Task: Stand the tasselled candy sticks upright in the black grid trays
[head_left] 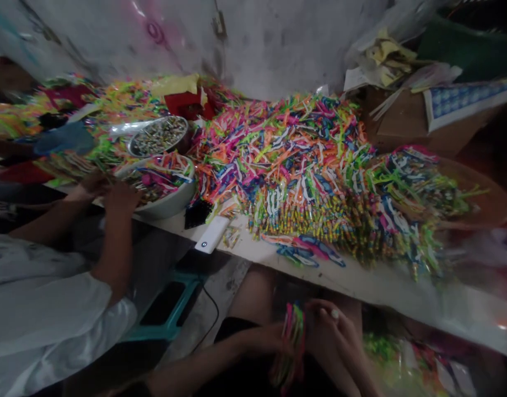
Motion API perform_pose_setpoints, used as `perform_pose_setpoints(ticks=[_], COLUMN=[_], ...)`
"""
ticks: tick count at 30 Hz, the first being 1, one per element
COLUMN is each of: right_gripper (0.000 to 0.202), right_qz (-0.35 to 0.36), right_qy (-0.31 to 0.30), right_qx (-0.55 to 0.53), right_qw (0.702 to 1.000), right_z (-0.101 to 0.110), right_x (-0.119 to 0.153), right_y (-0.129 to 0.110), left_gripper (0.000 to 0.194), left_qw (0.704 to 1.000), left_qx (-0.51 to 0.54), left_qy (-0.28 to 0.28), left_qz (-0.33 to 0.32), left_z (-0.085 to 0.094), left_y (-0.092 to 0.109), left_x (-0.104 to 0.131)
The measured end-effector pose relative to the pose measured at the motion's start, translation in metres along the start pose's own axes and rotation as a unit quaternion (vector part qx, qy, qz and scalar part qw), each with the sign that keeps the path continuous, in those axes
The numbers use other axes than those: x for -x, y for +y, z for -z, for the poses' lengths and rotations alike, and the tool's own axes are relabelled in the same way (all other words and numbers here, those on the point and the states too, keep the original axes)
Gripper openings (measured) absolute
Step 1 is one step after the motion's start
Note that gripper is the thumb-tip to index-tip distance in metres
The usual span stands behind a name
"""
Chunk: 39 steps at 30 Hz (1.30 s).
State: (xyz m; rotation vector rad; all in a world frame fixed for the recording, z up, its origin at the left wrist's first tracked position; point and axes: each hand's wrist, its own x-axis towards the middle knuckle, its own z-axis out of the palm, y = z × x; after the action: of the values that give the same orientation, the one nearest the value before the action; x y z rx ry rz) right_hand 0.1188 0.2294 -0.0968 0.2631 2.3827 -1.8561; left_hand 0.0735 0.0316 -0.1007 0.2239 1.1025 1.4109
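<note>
A bundle of pink, green and yellow strips (pixel 294 336) stands over my lap, with my left hand (pixel 270 339) closed round it. Close to its right side is my right hand (pixel 334 325), a ring on one finger; its fingertips are dark and blurred, so what they hold cannot be made out. Beyond my knees, a large heap of colourful strips (pixel 278 143) covers the table (pixel 253 251). Along the heap's front edge lie rows of strips with yellow patterned ends (pixel 307 218). A few loose blue and pink strips (pixel 311 251) lie nearer the table edge.
At the left, a co-worker's hands (pixel 123 193) work beside a white bowl (pixel 171 201) and a metal bowl of small pieces (pixel 160 135). A white phone (pixel 212 234) lies by the edge. A teal stool (pixel 162 325) stands below; an orange basin (pixel 485 193) is at right.
</note>
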Motion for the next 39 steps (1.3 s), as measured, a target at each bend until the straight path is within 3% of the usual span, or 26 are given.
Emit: perform_pose_setpoints(ticks=[3, 5, 11, 20, 23, 28, 33, 39], right_gripper=[0.038, 0.033, 0.033, 0.028, 0.026, 0.026, 0.023, 0.02], right_qz=[0.028, 0.057, 0.038, 0.037, 0.04, 0.04, 0.058, 0.067], right_qy=[-0.146, -0.194, -0.196, -0.128, -0.09, 0.015, 0.118, 0.176], right_qx=[-0.002, 0.007, 0.063, 0.094, 0.096, 0.102, 0.113, 0.083], right_qw=[0.989, 0.979, 0.978, 0.987, 0.99, 0.994, 0.985, 0.979], right_z=[-0.025, -0.038, -0.051, -0.054, -0.062, -0.079, -0.088, -0.092], right_x=[0.0, 0.001, 0.02, 0.044, 0.049, 0.056, 0.057, 0.055], right_y=[-0.037, -0.046, -0.034, -0.024, -0.02, -0.016, -0.013, -0.011], left_gripper=[0.032, 0.032, 0.037, 0.06, 0.059, 0.054, 0.06, 0.042], left_qw=[0.996, 0.994, 0.995, 1.0, 0.999, 0.987, 0.98, 0.976], left_qx=[0.077, 0.104, 0.094, 0.018, -0.002, -0.008, -0.022, -0.066], left_qy=[0.013, 0.017, 0.01, 0.018, 0.046, 0.155, 0.19, 0.203], left_qz=[0.033, 0.043, 0.045, 0.006, -0.007, -0.041, -0.059, -0.032], left_z=[0.001, 0.001, -0.003, -0.005, -0.009, -0.022, -0.031, -0.035], left_y=[-0.023, -0.033, -0.047, -0.047, -0.045, -0.041, -0.043, -0.037], left_x=[0.019, 0.026, 0.035, 0.034, 0.036, 0.036, 0.043, 0.051])
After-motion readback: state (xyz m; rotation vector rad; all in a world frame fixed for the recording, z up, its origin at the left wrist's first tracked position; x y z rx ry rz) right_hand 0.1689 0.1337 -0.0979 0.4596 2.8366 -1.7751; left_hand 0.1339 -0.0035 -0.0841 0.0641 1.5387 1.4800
